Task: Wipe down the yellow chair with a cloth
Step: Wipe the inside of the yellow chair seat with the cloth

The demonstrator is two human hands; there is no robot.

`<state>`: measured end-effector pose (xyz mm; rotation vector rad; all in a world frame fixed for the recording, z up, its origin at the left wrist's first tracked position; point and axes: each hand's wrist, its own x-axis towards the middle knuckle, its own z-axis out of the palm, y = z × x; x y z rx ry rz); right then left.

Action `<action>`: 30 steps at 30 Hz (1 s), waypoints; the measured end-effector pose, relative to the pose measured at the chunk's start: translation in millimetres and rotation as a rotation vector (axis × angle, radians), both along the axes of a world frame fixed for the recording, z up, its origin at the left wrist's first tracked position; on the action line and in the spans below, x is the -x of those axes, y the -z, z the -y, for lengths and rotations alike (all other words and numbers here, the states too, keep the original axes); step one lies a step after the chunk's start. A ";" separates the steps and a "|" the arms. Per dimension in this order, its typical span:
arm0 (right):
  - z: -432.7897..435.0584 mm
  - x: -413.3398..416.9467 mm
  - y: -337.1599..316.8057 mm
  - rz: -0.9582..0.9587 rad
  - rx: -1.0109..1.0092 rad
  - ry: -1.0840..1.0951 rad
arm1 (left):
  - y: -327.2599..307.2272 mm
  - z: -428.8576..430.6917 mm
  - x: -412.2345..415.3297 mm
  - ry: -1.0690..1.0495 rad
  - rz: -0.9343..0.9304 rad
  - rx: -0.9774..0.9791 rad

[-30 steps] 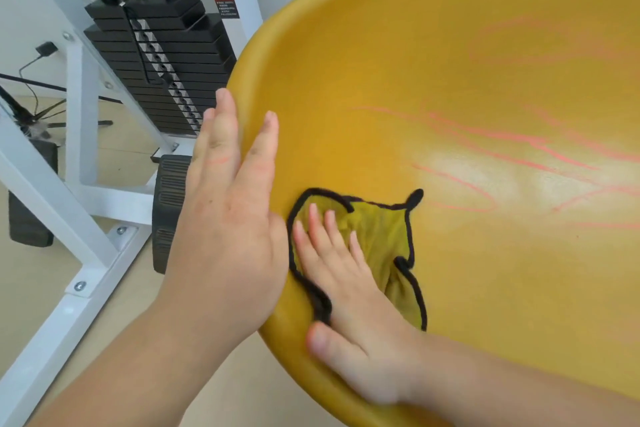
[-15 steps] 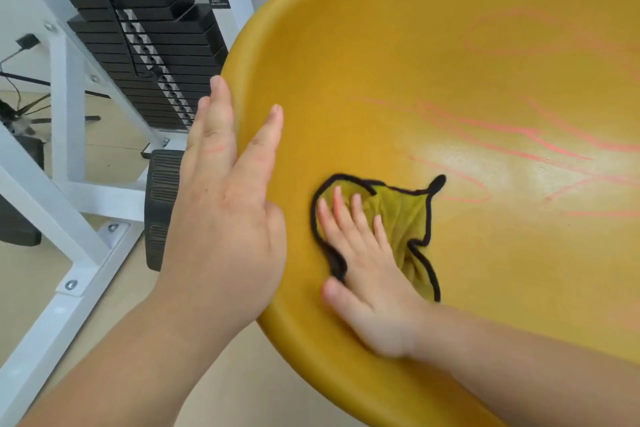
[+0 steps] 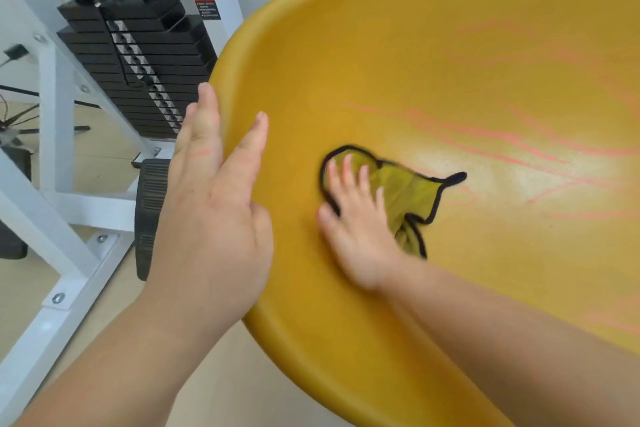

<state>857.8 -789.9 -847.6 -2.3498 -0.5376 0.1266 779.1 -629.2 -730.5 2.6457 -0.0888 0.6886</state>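
Both forearms bare to the frame edge, no sleeves, watch, rings or gloves visible; left hand point(image 3: 211, 218) broad, with a faint pink streak across the fingers; right hand point(image 3: 360, 236) blurred, nails short and unpainted.

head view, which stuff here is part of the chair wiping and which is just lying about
In the job:
chair
cloth
right hand, flat on the cloth
left hand, open against the chair's rim
pink marks

Just about:
weight stack
white frame
black pad
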 end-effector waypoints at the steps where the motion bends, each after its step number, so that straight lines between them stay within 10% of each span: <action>1: 1.0 31.0 -5.7 0.009 -0.035 -0.126 | 0.2 -0.1 -0.5 -0.001 0.008 0.000; 6: 36.1 76.4 -1.7 0.058 -0.018 -0.598 | 1.4 1.7 0.0 -0.017 0.012 0.000; 14: 15.8 -90.9 9.5 -0.009 0.051 0.282 | 0.5 1.6 3.4 -0.030 -0.011 -0.006; 22: -3.8 5.6 -7.4 0.159 -0.061 -0.331 | -25.3 -0.5 -13.7 -0.147 -0.004 -0.293; 30: 35.4 -118.0 16.6 0.005 0.109 0.464 | -86.1 -20.0 -110.1 -0.038 -0.353 -0.462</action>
